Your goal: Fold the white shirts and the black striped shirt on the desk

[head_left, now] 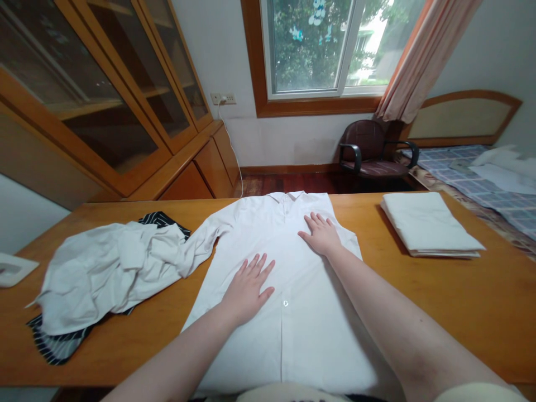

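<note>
A white button-up shirt [268, 340] lies spread out, front side up, on the wooden table [439, 301], its collar toward the far edge. One sleeve [211, 231] stretches to the left and meets a heap of cloth. My left hand [247, 287] rests flat on the middle of the shirt, left of the button line, fingers spread. Higher up, near the chest on the right side, my right hand [321, 233] lies flat with its fingers apart. Neither hand grips anything. The shirt's lower hem is partly hidden by my body.
On the left lies a crumpled white garment [96, 268] over black striped cloth [61, 340]. A folded white stack [431, 223] sits at the right. Beyond the table are a brown office chair [371, 148], a glass-door cabinet [138, 84] and a bed [473, 173].
</note>
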{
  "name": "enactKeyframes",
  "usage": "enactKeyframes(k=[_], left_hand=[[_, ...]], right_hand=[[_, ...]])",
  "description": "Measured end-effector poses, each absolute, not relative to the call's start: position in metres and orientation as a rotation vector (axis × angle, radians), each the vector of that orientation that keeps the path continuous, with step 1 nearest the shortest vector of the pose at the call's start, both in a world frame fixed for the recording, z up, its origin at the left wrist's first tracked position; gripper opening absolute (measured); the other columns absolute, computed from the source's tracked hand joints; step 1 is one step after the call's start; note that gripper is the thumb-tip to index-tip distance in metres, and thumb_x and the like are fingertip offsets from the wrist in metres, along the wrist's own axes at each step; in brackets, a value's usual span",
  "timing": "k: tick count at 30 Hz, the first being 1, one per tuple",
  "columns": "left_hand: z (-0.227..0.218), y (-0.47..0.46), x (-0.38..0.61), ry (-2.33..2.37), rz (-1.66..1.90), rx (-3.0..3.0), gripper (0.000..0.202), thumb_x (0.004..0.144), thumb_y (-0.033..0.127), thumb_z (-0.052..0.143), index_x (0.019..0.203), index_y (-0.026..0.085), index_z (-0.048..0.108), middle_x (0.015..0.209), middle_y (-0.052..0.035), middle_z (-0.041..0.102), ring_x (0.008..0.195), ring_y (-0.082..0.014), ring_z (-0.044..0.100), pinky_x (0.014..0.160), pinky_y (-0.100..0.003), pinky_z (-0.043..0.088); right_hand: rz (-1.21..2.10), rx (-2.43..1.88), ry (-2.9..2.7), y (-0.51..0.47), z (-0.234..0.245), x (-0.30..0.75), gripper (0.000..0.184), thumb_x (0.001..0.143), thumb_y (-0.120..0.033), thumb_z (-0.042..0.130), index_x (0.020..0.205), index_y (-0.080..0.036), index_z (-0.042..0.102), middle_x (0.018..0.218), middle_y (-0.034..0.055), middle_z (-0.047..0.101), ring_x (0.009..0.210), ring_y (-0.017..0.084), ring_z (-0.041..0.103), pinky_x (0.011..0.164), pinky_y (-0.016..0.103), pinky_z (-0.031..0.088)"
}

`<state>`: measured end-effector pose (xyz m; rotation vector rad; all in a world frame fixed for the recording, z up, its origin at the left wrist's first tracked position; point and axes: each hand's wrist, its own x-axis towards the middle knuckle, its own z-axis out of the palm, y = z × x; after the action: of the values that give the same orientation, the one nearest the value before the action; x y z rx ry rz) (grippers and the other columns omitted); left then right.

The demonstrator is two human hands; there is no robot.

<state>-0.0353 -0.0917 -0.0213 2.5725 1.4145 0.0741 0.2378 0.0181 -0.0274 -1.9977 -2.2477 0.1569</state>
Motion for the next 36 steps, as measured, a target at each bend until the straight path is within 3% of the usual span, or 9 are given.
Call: enactKeyframes(k=[5, 10, 13, 16, 20, 25, 28, 31, 36], left_hand=[[0.001, -0.083, -0.035, 1.371, 0.003, 2.409, 0.062, 0.085, 0.044, 0.048, 0.143, 0.028, 0.032, 0.153, -0.007, 0.022, 0.14, -0.0266, 0.017, 0.112, -0.047, 0.016], [0.038, -0.046, -0.028, 1.479, 0.337, 2.021, 0.043, 0.082, 0.044, 0.05, 0.119, 0.023, 0.06, 0.127, -0.0097, 0.058, 0.119, -0.0265, 0.05, 0.102, -0.039, 0.035], [0.038, -0.022, -0.018, 1.521, 0.808, 1.596, 0.039, 0.079, 0.037, 0.055, 0.114, 0.022, 0.06, 0.118, -0.0096, 0.061, 0.11, -0.0247, 0.056, 0.095, -0.038, 0.042], [0.02, -0.008, -0.015, 1.435, 1.336, 0.952, 0.033, 0.082, 0.026, 0.044, 0.113, 0.022, 0.052, 0.115, -0.0094, 0.06, 0.105, -0.0187, 0.059, 0.087, -0.035, 0.047], [0.001, 0.0, -0.026, 1.415, 1.498, 0.598, 0.026, 0.081, 0.019, 0.041, 0.106, 0.021, 0.048, 0.108, -0.0095, 0.059, 0.099, -0.0152, 0.061, 0.082, -0.031, 0.05], [0.011, -0.002, -0.044, 1.849, 1.35, 1.255, 0.03, 0.083, 0.032, 0.044, 0.11, 0.022, 0.05, 0.119, -0.0098, 0.056, 0.104, -0.0215, 0.058, 0.087, -0.037, 0.049], [0.018, -0.006, -0.053, 2.285, 0.987, 1.795, 0.04, 0.08, 0.037, 0.049, 0.111, 0.014, 0.057, 0.139, -0.0191, 0.04, 0.128, -0.0355, 0.036, 0.102, -0.05, 0.032], [0.017, -0.007, -0.061, 2.594, 0.501, 1.878, 0.052, 0.079, 0.041, 0.049, 0.111, 0.0, 0.058, 0.142, -0.0306, 0.031, 0.135, -0.0427, 0.019, 0.106, -0.056, 0.02], [0.013, -0.004, -0.066, 2.611, 0.031, 1.816, 0.049, 0.083, 0.039, 0.042, 0.102, 0.001, 0.065, 0.121, -0.0278, 0.055, 0.123, -0.0392, 0.041, 0.102, -0.055, 0.026]], right_hand=[[0.142, -1.989, -2.25, 0.017, -0.027, 0.237, 0.072, 0.087, -0.065, 0.028, 0.145, -0.021, 0.029, 0.152, 0.0104, 0.024, 0.139, 0.026, 0.018, 0.11, 0.045, 0.013], [0.144, -2.001, -2.249, 0.016, -0.024, 0.235, 0.073, 0.087, -0.064, 0.029, 0.145, -0.02, 0.028, 0.152, 0.0103, 0.023, 0.139, 0.026, 0.018, 0.11, 0.045, 0.012], [0.152, -2.009, -2.243, 0.015, -0.023, 0.235, 0.072, 0.088, -0.064, 0.029, 0.145, -0.021, 0.029, 0.152, 0.0096, 0.023, 0.14, 0.025, 0.017, 0.11, 0.044, 0.012], [0.162, -2.006, -2.232, 0.015, -0.022, 0.235, 0.071, 0.088, -0.063, 0.031, 0.145, -0.021, 0.029, 0.152, 0.0098, 0.023, 0.139, 0.025, 0.018, 0.11, 0.044, 0.013], [0.201, -1.951, -2.239, 0.015, -0.022, 0.24, 0.066, 0.088, -0.061, 0.033, 0.142, -0.021, 0.036, 0.151, 0.0096, 0.027, 0.139, 0.025, 0.021, 0.11, 0.045, 0.015], [0.279, -1.88, -2.252, 0.018, -0.02, 0.249, 0.061, 0.088, -0.058, 0.038, 0.138, -0.022, 0.042, 0.149, 0.0083, 0.031, 0.138, 0.025, 0.025, 0.11, 0.043, 0.016], [0.303, -1.854, -2.252, 0.019, -0.018, 0.251, 0.058, 0.089, -0.056, 0.04, 0.136, -0.022, 0.046, 0.148, 0.0079, 0.034, 0.137, 0.025, 0.026, 0.11, 0.043, 0.017], [0.316, -1.838, -2.238, 0.019, -0.017, 0.251, 0.057, 0.088, -0.054, 0.041, 0.135, -0.022, 0.046, 0.148, 0.0085, 0.034, 0.137, 0.026, 0.027, 0.11, 0.044, 0.017], [0.366, -1.826, -2.216, 0.019, -0.016, 0.251, 0.058, 0.088, -0.053, 0.043, 0.136, -0.02, 0.046, 0.148, 0.0102, 0.033, 0.137, 0.026, 0.026, 0.11, 0.045, 0.016]])
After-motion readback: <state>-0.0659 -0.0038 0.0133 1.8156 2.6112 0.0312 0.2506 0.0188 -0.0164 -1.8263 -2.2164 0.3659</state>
